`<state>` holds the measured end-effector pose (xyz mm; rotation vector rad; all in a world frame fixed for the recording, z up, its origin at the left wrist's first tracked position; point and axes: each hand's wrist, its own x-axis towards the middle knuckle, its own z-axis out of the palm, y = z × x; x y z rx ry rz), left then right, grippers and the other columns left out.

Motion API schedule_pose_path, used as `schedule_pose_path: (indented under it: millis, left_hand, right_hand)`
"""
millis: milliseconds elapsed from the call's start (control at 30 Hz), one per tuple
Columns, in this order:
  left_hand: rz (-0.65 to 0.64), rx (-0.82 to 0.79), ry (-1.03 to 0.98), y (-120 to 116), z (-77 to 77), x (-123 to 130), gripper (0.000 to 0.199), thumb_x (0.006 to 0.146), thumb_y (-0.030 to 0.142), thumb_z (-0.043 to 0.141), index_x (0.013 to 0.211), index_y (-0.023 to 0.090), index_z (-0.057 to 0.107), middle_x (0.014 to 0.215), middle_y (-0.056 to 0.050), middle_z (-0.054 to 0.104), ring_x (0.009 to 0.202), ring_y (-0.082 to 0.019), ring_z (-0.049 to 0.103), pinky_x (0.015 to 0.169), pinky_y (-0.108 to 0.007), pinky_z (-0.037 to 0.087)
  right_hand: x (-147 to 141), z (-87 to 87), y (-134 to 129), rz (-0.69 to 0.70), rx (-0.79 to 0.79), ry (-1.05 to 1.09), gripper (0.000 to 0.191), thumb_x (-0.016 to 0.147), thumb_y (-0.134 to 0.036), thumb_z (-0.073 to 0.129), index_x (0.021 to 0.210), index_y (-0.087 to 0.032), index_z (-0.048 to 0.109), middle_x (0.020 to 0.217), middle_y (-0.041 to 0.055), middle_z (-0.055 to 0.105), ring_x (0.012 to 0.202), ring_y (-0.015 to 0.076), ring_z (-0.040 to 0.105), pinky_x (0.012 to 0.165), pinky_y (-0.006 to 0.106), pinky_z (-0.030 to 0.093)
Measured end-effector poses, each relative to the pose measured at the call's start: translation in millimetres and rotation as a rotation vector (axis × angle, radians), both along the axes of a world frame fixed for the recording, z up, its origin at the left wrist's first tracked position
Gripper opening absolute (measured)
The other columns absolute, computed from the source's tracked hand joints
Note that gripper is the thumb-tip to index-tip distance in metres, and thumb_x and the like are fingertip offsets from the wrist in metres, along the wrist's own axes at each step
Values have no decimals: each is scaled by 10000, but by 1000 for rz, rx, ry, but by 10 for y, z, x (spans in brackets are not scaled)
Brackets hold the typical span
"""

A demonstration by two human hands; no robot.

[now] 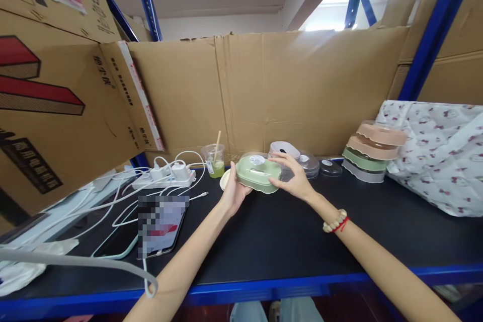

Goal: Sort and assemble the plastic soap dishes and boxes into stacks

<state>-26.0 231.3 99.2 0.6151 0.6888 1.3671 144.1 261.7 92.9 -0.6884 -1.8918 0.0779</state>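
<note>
My left hand (234, 192) holds a light green oval box (256, 176) with a clear domed lid, slightly above the black tabletop. Its thumb is at the box's left side and the fingers reach underneath. A round white label sits on the lid. My right hand (296, 176) is at the box's right end, thumb and fingers spread apart; whether the fingertips touch it I cannot tell. Behind that hand are a white oval box (284, 149), a grey box with a clear lid (311, 166) and a dark oval one (330, 167).
Stacked pink, green and grey boxes (373, 153) stand at right beside a patterned white bag (437, 156). To the left are a cup with a straw (216, 162), a power strip (166, 177), tangled white cables and two phones (164, 226). Cardboard (302, 90) walls the back.
</note>
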Motion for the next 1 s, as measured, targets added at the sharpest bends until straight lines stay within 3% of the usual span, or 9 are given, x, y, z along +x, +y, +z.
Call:
schedule_pose_path:
  millis: [300, 433, 533, 700, 833, 900, 1000]
  left_hand:
    - [47, 17, 39, -33, 16, -19, 313, 870, 315, 440, 1110, 144, 545, 1164, -93, 566, 857, -152, 608, 684, -253, 517]
    - [114, 66, 47, -44, 9, -10, 374, 765, 278, 530, 1128, 192, 504, 1158, -54, 559, 859, -136, 595, 660, -216, 502]
    - [158, 130, 59, -46, 9, -14, 450, 673, 273, 583, 1108, 213, 483, 1138, -30, 557, 903, -141, 583, 659, -203, 499]
    - [185, 138, 205, -16, 15, -58, 532, 564, 345, 668, 1040, 200, 480, 1034, -37, 583, 781, -152, 588, 531, -196, 475]
    - [102, 77, 301, -3, 14, -72, 501, 583, 426, 673, 984, 148, 563, 908, -66, 614, 650, -150, 573, 466, -210, 447]
    - [71, 47, 293, -12, 12, -60, 458, 616, 427, 659, 955, 126, 593, 849, -69, 626, 590, -135, 560, 449, -201, 428]
    - [105, -8, 241, -32, 14, -30, 417, 677, 396, 622, 993, 125, 594, 843, -67, 640, 595, -135, 580, 457, -192, 425]
  right_hand:
    - [-41, -9, -48, 97, -156, 13, 466, 629, -421, 698, 1030, -193, 637, 1201, 107, 517, 1150, 219, 482, 1017, 400, 352]
    - [-107, -48, -41, 188, -424, 197, 667, 647, -476, 657, 1216, -176, 478, 1273, 123, 474, 1191, 213, 454, 1018, 377, 362]
    - [-143, -49, -33, 264, -579, 305, 687, 620, -481, 666, 1195, -176, 447, 1265, 120, 488, 1155, 203, 486, 967, 331, 418]
    - [-112, 22, -47, 284, -632, 350, 616, 551, -442, 717, 1068, -170, 523, 1183, 102, 553, 1102, 201, 521, 918, 300, 446]
    - [-100, 54, -51, 331, -594, 289, 583, 561, -463, 705, 1051, -176, 573, 1173, 89, 563, 1094, 205, 523, 887, 297, 458]
    - [-69, 63, -6, 262, -591, 284, 538, 634, -532, 621, 1039, -178, 591, 1138, 90, 577, 1041, 203, 547, 806, 291, 486]
    - [113, 76, 136, -38, -543, 360, 526, 737, -565, 441, 1054, -168, 574, 1060, 104, 592, 840, 185, 583, 622, 282, 487]
